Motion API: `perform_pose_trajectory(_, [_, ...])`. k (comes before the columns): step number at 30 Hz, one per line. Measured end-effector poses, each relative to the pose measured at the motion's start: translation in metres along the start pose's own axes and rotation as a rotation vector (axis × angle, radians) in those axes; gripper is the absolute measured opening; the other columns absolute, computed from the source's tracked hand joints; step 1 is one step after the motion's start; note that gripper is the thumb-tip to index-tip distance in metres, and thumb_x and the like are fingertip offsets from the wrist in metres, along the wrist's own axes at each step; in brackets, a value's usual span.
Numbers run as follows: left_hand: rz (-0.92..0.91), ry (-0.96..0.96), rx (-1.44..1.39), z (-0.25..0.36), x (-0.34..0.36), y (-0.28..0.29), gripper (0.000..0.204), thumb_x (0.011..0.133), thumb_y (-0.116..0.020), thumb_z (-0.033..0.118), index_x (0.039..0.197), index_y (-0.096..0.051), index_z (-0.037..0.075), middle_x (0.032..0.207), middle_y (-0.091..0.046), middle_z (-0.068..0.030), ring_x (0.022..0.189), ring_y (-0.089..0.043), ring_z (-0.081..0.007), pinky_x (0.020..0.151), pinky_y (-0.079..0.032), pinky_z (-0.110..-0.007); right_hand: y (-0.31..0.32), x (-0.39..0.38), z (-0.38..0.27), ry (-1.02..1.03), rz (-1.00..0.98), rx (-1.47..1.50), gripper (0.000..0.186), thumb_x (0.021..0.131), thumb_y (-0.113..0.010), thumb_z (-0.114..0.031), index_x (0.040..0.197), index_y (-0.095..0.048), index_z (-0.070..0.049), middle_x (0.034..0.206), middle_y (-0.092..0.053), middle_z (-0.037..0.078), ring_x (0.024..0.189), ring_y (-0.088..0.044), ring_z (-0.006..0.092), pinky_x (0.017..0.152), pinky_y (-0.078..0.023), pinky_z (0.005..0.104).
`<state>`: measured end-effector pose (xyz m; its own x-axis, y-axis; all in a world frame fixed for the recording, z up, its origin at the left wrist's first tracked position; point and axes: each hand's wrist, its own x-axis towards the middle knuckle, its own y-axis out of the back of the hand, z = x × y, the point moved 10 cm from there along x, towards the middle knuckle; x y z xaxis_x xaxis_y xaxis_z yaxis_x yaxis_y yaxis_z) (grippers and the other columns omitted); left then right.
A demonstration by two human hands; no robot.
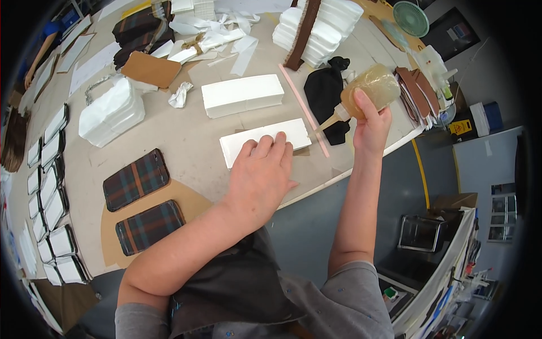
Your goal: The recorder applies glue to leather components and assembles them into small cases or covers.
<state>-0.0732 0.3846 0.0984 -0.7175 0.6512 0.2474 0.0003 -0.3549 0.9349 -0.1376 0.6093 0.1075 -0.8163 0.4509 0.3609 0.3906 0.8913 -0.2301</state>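
Note:
My right hand [370, 121] is wrapped round a squeeze bottle [375, 87] of amber, glue-like liquid. The bottle is tilted, and its long nozzle points down-left at the right end of a white stack of thin pieces [265, 135]. Whether the tip touches the stack I cannot tell. My left hand [262, 169] lies over the near side of that stack, fingers stretched across its top and thumb apart. A second white stack [243, 93] sits just beyond it. Two dark plaid panels [136, 179] lie to the left, the nearer one partly behind my left forearm.
On the table [192, 133], a pink strip [305, 110] and black cloth [324, 101] lie near the bottle. White bundles [113, 110], paper scraps [226, 34] and a brown panel [151, 70] lie farther off. Dark-edged white pieces [53, 164] line the far left. Another person's arm [39, 56] shows upper left.

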Motion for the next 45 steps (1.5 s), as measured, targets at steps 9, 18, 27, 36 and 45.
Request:
perform_pose_trajectory(9, [-0.170, -0.055, -0.084, -0.011, 0.005, 0.006, 0.048, 0.084, -0.072, 0.023, 0.124, -0.059, 0.000, 0.123, -0.058, -0.0127, 0.111, -0.054, -0.0285, 0.099, -0.044, -0.039, 0.041, -0.040, 0.009, -0.224, 0.318, 0.389, 0.036, 0.091, -0.068, -0.017, 0.122, -0.057, -0.001, 0.114, -0.064, 0.008, 0.102, -0.064, 0.0231, 0.090, -0.052, 0.0388])
perform_pose_trajectory(18, [-0.182, -0.090, -0.168, -0.043, 0.018, 0.022, 0.051, 0.077, -0.050, -0.011, 0.123, -0.065, 0.004, 0.100, -0.070, -0.0067, 0.103, -0.057, -0.0246, 0.097, -0.039, -0.038, 0.034, -0.070, 0.003, -0.040, 0.280, 0.152, 0.036, 0.090, -0.072, -0.009, 0.120, -0.056, 0.002, 0.111, -0.062, 0.009, 0.100, -0.062, 0.0176, 0.088, -0.051, 0.0334])
perform_pose_trajectory(27, [-0.490, -0.053, -0.425, -0.069, 0.031, 0.012, 0.063, 0.073, -0.042, -0.014, 0.126, -0.065, 0.010, 0.120, -0.070, 0.0005, 0.100, -0.054, -0.0291, 0.101, -0.041, -0.038, -0.036, -0.098, -0.004, -0.047, 0.115, 0.118, 0.033, 0.090, -0.072, -0.010, 0.117, -0.058, 0.003, 0.108, -0.064, 0.009, 0.098, -0.062, 0.0170, 0.089, -0.050, 0.0322])
perform_pose_trajectory(36, [-0.657, -0.022, -0.293, -0.071, 0.031, 0.006, 0.066, 0.078, -0.037, -0.008, 0.134, -0.062, 0.017, 0.123, -0.069, 0.0048, 0.105, -0.048, -0.0310, 0.104, -0.044, -0.039, -0.102, -0.114, -0.012, -0.018, -0.112, 0.077, 0.036, 0.086, -0.075, -0.008, 0.116, -0.059, 0.002, 0.107, -0.065, 0.008, 0.096, -0.062, 0.0161, 0.089, -0.048, 0.0312])
perform_pose_trajectory(45, [-0.602, -0.035, -0.417, -0.069, 0.030, 0.002, 0.070, 0.073, -0.046, -0.012, 0.135, -0.061, 0.018, 0.123, -0.068, 0.0051, 0.106, -0.047, -0.0318, 0.099, -0.047, -0.040, -0.018, -0.082, -0.060, 0.261, 0.087, -0.281, 0.039, 0.089, -0.072, -0.008, 0.121, -0.056, 0.005, 0.111, -0.064, 0.012, 0.098, -0.063, 0.0183, 0.088, -0.052, 0.0320])
